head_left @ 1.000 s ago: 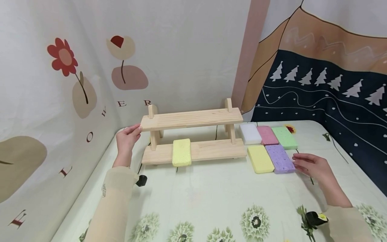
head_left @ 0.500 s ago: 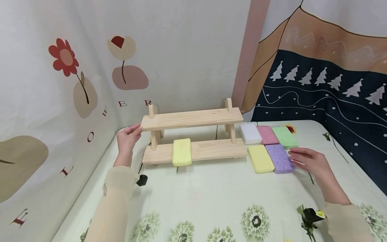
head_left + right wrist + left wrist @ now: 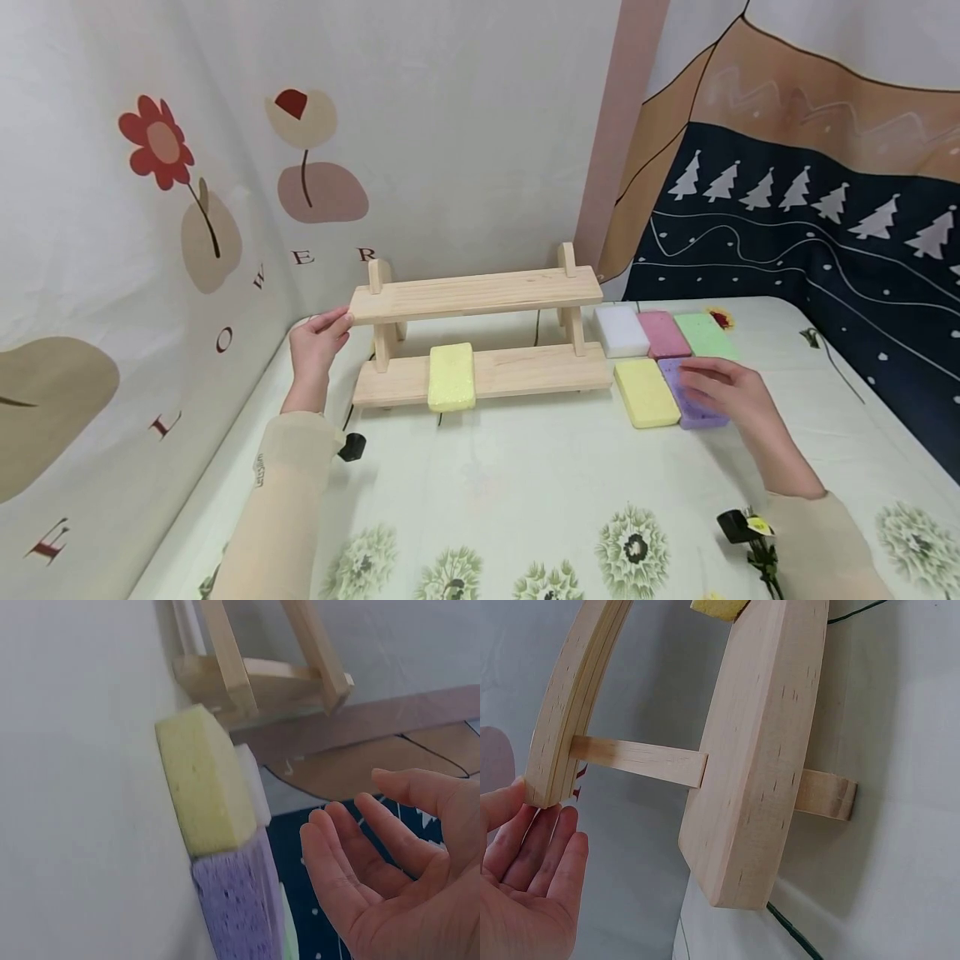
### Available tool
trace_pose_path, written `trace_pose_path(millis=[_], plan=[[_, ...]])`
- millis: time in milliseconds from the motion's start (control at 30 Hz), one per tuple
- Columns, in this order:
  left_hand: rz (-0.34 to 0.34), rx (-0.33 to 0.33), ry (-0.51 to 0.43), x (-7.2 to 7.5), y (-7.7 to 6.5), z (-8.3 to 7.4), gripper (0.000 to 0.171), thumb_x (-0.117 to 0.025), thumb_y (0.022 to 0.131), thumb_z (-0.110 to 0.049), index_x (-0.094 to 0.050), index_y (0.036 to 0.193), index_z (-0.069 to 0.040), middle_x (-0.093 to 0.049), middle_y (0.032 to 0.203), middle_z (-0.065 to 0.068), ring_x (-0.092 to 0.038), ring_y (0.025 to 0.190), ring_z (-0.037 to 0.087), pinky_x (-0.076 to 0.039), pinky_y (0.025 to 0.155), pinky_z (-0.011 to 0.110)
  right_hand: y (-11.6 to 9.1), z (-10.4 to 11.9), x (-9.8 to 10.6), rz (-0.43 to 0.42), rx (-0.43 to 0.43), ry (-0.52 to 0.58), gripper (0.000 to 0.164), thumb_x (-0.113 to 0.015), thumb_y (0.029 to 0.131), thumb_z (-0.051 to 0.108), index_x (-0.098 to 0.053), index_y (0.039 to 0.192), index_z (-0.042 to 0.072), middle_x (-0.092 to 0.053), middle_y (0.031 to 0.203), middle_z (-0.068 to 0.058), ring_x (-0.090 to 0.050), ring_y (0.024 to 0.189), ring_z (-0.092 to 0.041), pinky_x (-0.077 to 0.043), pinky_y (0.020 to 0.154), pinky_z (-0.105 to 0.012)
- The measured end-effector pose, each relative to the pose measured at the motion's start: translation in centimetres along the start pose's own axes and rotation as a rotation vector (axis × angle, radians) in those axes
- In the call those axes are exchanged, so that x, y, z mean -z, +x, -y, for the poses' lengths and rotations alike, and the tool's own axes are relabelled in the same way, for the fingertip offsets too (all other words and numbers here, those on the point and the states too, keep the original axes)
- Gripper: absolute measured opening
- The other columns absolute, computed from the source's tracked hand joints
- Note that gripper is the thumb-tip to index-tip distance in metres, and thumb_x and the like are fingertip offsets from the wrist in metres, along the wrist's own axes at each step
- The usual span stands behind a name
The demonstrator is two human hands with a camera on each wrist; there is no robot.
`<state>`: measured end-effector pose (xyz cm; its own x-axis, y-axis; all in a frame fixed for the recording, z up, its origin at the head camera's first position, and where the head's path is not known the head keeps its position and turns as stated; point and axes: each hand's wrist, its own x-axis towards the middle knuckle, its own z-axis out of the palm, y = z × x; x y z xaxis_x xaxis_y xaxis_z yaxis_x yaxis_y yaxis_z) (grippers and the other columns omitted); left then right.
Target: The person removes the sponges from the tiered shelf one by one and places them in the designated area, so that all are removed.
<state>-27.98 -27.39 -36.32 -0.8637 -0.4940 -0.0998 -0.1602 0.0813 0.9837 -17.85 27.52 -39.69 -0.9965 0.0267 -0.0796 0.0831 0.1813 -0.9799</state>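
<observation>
A two-tier wooden shelf (image 3: 480, 293) stands at the back middle in the head view. My left hand (image 3: 318, 343) pinches the left end of its upper board, thumb on one face and fingers on the other, as the left wrist view shows. Across the lower board lies a yellow sponge (image 3: 452, 377), its front end past the edge. My right hand (image 3: 726, 392) hovers over the purple sponge (image 3: 702, 417), partly covering it in the head view. In the right wrist view its fingers are loosely bent with nothing between them, apart from the purple sponge (image 3: 234, 904).
Beside the purple sponge lies another yellow sponge (image 3: 647, 394). Behind them sit a white sponge (image 3: 622, 332), a pink sponge (image 3: 664, 335) and a green sponge (image 3: 707, 335). Printed cloth walls (image 3: 480, 142) rise behind and at both sides of the flower-patterned table (image 3: 480, 492).
My right hand has moved left from beside the purple sponge to over it. The left hand keeps its hold on the shelf, and the sponges stay in place.
</observation>
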Motion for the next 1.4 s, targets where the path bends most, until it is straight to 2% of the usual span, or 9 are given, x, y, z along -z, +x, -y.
trace_pose_path(millis=[133,267,367,467,700,933,1167,1300,1400], plan=[[-0.003,-0.003,0.007,0.0,0.0,0.0,0.039,-0.071,0.093,-0.022,-0.067,0.130,-0.010,-0.068,0.125,0.002,-0.067,0.106,0.005,-0.053,0.104,0.027,0.2,0.4,-1.5,0.016,0.021,0.003,0.029,-0.068,0.096,0.025,-0.066,0.123,0.014,-0.066,0.097,0.030,-0.065,0.090,0.011,-0.059,0.080,-0.013],[-0.004,-0.004,0.007,-0.1,0.0,0.0,0.039,-0.071,0.093,-0.022,-0.067,0.130,-0.010,-0.067,0.128,0.003,-0.067,0.106,0.005,-0.053,0.104,0.027,0.6,1.1,-3.4,0.036,0.017,0.015,0.048,-0.067,0.097,0.022,-0.054,0.135,-0.004,-0.066,0.095,0.028,-0.066,0.090,0.009,-0.060,0.084,-0.016],[0.004,0.000,-0.006,0.0,0.0,0.0,0.040,-0.072,0.092,-0.022,-0.066,0.130,-0.009,-0.069,0.124,0.002,-0.067,0.103,0.003,-0.053,0.105,0.028,1.0,1.4,-4.8,0.056,0.014,0.014,0.055,-0.067,0.097,0.021,-0.048,0.138,-0.010,-0.066,0.097,0.023,-0.065,0.090,0.009,-0.060,0.085,-0.016],[0.011,0.004,-0.009,0.1,-0.1,-0.1,0.042,-0.072,0.092,-0.022,-0.066,0.131,-0.009,-0.070,0.121,-0.001,-0.067,0.102,0.002,-0.053,0.105,0.029,1.4,1.6,-6.4,0.076,0.031,0.003,0.055,-0.067,0.097,0.021,-0.048,0.139,-0.009,-0.068,0.103,0.015,-0.065,0.091,0.008,-0.059,0.085,-0.016],[0.015,0.010,-0.001,0.1,-0.2,-0.3,0.042,-0.071,0.093,-0.023,-0.065,0.132,-0.009,-0.067,0.129,0.003,-0.067,0.109,0.005,-0.052,0.106,0.029,2.1,2.2,-10.5,0.133,0.095,-0.030,0.047,-0.066,0.097,0.016,-0.054,0.136,-0.006,-0.063,0.129,-0.026,-0.064,0.091,0.005,-0.059,0.086,-0.016],[0.016,0.005,0.017,0.0,-0.2,-0.2,0.042,-0.070,0.094,-0.024,-0.065,0.133,-0.010,-0.064,0.135,0.005,-0.066,0.112,0.007,-0.052,0.107,0.028,2.6,2.3,-14.7,0.187,0.100,0.002,0.042,-0.067,0.095,0.013,-0.058,0.133,-0.004,-0.064,0.128,-0.025,-0.064,0.091,0.001,-0.060,0.085,-0.018],[0.005,0.011,0.006,0.0,-0.2,0.0,0.040,-0.070,0.094,-0.023,-0.066,0.131,-0.010,-0.068,0.124,0.000,-0.066,0.105,0.004,-0.053,0.105,0.027,2.7,2.0,-18.6,0.228,0.095,0.082,0.040,-0.067,0.094,0.007,-0.059,0.130,-0.006,-0.065,0.123,-0.027,-0.066,0.092,-0.003,-0.062,0.086,-0.026],[0.006,0.010,0.007,0.1,-0.2,0.0,0.039,-0.068,0.095,-0.023,-0.065,0.132,-0.010,-0.067,0.125,0.001,-0.066,0.103,0.003,-0.053,0.105,0.027,2.5,2.0,-20.4,0.245,0.092,0.102,0.040,-0.067,0.093,0.006,-0.058,0.130,-0.007,-0.065,0.123,-0.028,-0.066,0.094,-0.007,-0.062,0.087,-0.032],[0.008,0.010,0.004,0.1,-0.2,0.0,0.039,-0.068,0.095,-0.023,-0.066,0.131,-0.011,-0.067,0.124,0.001,-0.066,0.103,0.003,-0.053,0.105,0.027,2.4,1.9,-21.5,0.254,0.099,0.115,0.040,-0.067,0.093,0.006,-0.059,0.130,-0.007,-0.065,0.123,-0.028,-0.066,0.093,-0.006,-0.062,0.086,-0.030]])
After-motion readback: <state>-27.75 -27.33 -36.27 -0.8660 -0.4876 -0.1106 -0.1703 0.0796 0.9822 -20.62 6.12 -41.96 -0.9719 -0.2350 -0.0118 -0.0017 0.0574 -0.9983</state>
